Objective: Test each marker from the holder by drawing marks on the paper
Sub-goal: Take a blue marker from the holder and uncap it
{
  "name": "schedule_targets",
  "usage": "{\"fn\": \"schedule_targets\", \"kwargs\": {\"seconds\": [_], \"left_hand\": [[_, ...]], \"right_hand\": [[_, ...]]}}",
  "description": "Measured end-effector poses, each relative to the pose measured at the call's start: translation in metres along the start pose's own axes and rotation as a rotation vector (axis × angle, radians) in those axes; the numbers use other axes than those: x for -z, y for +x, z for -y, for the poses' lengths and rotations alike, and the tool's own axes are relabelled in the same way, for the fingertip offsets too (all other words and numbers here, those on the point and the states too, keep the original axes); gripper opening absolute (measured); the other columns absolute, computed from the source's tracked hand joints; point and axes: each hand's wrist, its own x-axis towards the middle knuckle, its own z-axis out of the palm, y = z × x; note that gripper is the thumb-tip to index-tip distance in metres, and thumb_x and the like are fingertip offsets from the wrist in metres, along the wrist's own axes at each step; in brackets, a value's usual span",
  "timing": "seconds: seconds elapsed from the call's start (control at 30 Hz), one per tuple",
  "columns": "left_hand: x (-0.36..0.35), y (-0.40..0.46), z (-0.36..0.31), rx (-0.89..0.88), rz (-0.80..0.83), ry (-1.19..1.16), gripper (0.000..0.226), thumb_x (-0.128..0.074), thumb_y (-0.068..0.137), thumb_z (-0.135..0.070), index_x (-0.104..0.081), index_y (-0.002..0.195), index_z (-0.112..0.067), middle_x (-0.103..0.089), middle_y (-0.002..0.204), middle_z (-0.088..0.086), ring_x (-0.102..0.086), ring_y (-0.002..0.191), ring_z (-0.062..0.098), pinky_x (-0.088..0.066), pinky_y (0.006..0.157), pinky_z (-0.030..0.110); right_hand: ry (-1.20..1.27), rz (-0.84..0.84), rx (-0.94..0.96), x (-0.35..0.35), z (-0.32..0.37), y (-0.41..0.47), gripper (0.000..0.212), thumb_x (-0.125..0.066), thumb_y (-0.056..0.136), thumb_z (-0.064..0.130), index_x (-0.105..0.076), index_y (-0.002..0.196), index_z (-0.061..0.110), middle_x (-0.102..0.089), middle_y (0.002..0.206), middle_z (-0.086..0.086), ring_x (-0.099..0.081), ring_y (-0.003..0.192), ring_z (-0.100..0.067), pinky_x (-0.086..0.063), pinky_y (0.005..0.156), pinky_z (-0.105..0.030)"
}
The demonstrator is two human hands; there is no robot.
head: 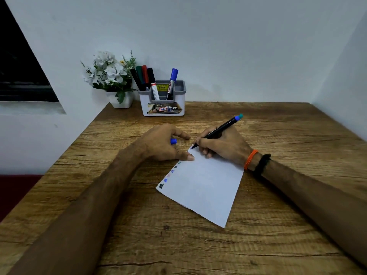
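Closest thing is the paper [200, 187], lying skewed on the wooden table [258, 245] with a row of small colored marks [168, 177] running up its left edge. Only the left hand [160, 144] pins it, thumb pressed on that edge, and that same hand has its fingers curled round a blue cap [173, 141]. If the thumb lifts, the sheet could slide mid-stroke.

The right hand [222, 144] is clamped on a thin black marker [218, 130], tip right at the top left corner of the paper — so close to the edge I'd guess a wobble puts ink on the table instead.

Further back, the holder [162, 104] stands by the wall with several markers [144, 77] leaning in it, just beside a flower pot [121, 99]. A careless reach could tip either one — or that loose cap could get dropped.
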Motion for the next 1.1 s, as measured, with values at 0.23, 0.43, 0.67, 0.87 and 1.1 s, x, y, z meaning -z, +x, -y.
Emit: {"fn": "schedule_targets", "kwargs": {"seconds": [0.23,0.43,0.67,0.87,1.1], "left_hand": [[0.0008,-0.0004,-0.0004,-0.004,0.003,0.008,0.074,-0.076,0.063,-0.060,-0.057,0.130,-0.035,-0.050,0.143,-0.003,-0.044,0.130,0.021,-0.040,0.106,0.044],[0.0008,-0.0008,-0.0007,-0.003,0.003,0.004,0.076,-0.075,0.061,-0.061,-0.057,0.130,-0.036,-0.049,0.144,-0.002,-0.045,0.129,0.021,-0.041,0.105,0.045],[0.0012,-0.0029,-0.0021,-0.011,-0.013,0.007,0.073,-0.076,0.064,-0.058,-0.057,0.131,-0.035,-0.049,0.143,-0.003,-0.044,0.129,0.019,-0.040,0.104,0.041],[0.0004,-0.0021,-0.0027,-0.005,-0.004,0.016,0.074,-0.076,0.064,-0.058,-0.056,0.132,-0.034,-0.049,0.143,-0.002,-0.045,0.128,0.021,-0.041,0.103,0.042],[0.0004,-0.0018,-0.0018,-0.003,-0.012,0.020,0.075,-0.076,0.063,-0.059,-0.056,0.131,-0.036,-0.050,0.143,-0.001,-0.047,0.125,0.020,-0.044,0.100,0.040]], "right_hand": [[-0.014,-0.002,0.000,-0.0001,0.0010,-0.0005,0.009,-0.066,0.085,0.001,-0.073,0.080,0.001,-0.070,0.065,-0.011,-0.064,0.053,-0.015,-0.051,0.050,-0.022],[-0.011,-0.010,0.001,0.0006,0.0007,0.0001,0.009,-0.065,0.084,-0.001,-0.073,0.079,-0.001,-0.069,0.063,-0.012,-0.063,0.051,-0.015,-0.050,0.048,-0.021],[-0.044,-0.017,0.015,0.0017,-0.0009,0.0003,0.011,-0.066,0.084,0.002,-0.075,0.078,0.004,-0.070,0.067,-0.018,-0.063,0.056,-0.021,-0.052,0.052,-0.025],[-0.068,-0.040,0.035,0.0008,-0.0001,-0.0001,0.009,-0.066,0.083,0.001,-0.074,0.080,0.000,-0.069,0.064,-0.015,-0.061,0.052,-0.018,-0.050,0.050,-0.023],[-0.063,-0.036,0.028,0.0003,-0.0021,0.0016,0.008,-0.067,0.084,0.002,-0.075,0.081,0.001,-0.068,0.061,-0.010,-0.061,0.050,-0.014,-0.049,0.050,-0.022]]}}
